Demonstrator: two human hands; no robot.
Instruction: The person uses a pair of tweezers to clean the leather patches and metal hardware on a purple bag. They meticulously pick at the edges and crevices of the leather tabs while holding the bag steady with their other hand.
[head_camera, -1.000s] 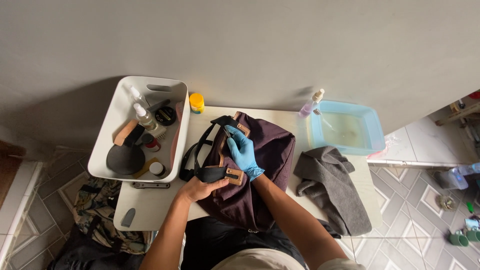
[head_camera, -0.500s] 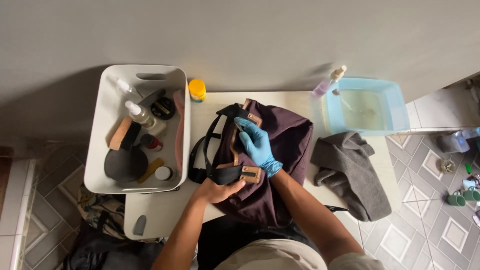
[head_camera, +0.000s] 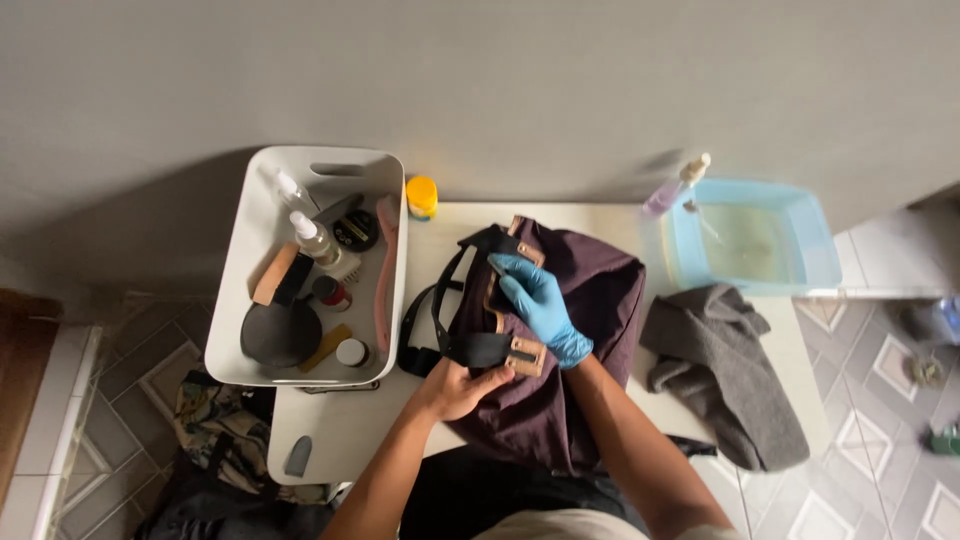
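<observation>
A dark maroon fabric bag (head_camera: 590, 310) with black straps and tan leather patches lies on a small white table (head_camera: 340, 430). My left hand (head_camera: 455, 385), bare, grips the black strap end (head_camera: 480, 348) beside a tan patch. My right hand (head_camera: 540, 305) wears a blue glove and lies flat on the bag's top near the upper strap, fingers spread toward the left.
A white bin (head_camera: 250, 260) at the left holds spray bottles, brushes, tins and a black round lid. A yellow-lidded jar (head_camera: 422, 196) stands behind the bag. A blue water basin (head_camera: 800, 240) and spray bottle (head_camera: 672, 190) sit at right, beside a grey cloth (head_camera: 730, 370).
The view has shifted slightly, so everything sits a little lower and to the right. My hands stay in nearly the same hold on the bag and strap.
</observation>
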